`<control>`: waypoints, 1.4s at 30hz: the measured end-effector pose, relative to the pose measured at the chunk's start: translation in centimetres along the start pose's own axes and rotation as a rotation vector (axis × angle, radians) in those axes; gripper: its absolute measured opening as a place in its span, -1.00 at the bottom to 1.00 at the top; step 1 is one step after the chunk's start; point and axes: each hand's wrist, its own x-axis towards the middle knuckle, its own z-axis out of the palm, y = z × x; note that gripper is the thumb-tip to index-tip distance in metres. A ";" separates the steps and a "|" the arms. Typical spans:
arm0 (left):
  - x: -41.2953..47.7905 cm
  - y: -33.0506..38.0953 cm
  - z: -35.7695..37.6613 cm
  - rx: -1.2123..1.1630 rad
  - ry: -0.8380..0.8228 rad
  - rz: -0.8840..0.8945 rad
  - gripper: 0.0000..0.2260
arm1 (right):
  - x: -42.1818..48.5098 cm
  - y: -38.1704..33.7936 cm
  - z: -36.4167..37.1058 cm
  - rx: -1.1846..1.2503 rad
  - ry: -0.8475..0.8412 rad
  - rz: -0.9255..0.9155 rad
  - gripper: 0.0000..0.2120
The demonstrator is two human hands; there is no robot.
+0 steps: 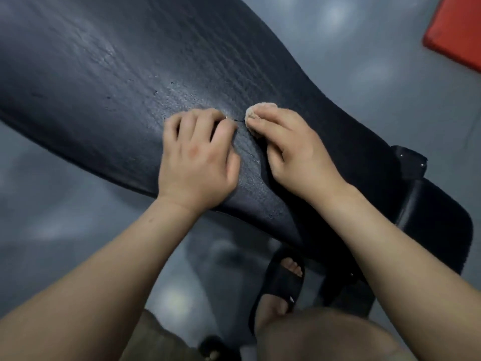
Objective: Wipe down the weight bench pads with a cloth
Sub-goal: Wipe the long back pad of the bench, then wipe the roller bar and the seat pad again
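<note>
On the black bench pad (117,87), both hands down
My right hand (294,155) pinches a wadded tan cloth (256,114) against the pad; my left hand (197,157) rests just beside it, fingers curled, tips on the surface, holding nothing.

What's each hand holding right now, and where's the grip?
Right hand pinches the wadded cloth at its near side. Left hand holds nothing; curled fingers rest on the bench pad.

Right hand (294,152) hides most of the cloth (256,110).
</note>
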 end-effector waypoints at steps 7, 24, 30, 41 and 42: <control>0.4 -0.2 -0.6 -0.101 -0.172 -0.048 -0.77 | -2.4 -4.4 -1.2 0.025 -0.187 0.222 -0.54; 9.9 0.0 -36.8 -1.403 -0.374 -1.311 -0.78 | 17.5 -27.4 -24.9 0.539 -0.460 0.592 -0.78; 14.3 -6.0 -50.3 -1.374 -0.096 -1.284 -0.84 | 28.2 -36.0 -30.4 0.651 -0.516 0.524 -0.84; 13.6 -24.3 -60.8 -1.654 0.240 -1.256 -0.62 | 42.5 -49.8 -25.0 0.731 -0.616 0.462 -0.78; 13.6 -26.5 -61.6 -1.655 0.250 -1.264 -0.64 | 43.8 -51.5 -24.0 0.735 -0.611 0.476 -0.79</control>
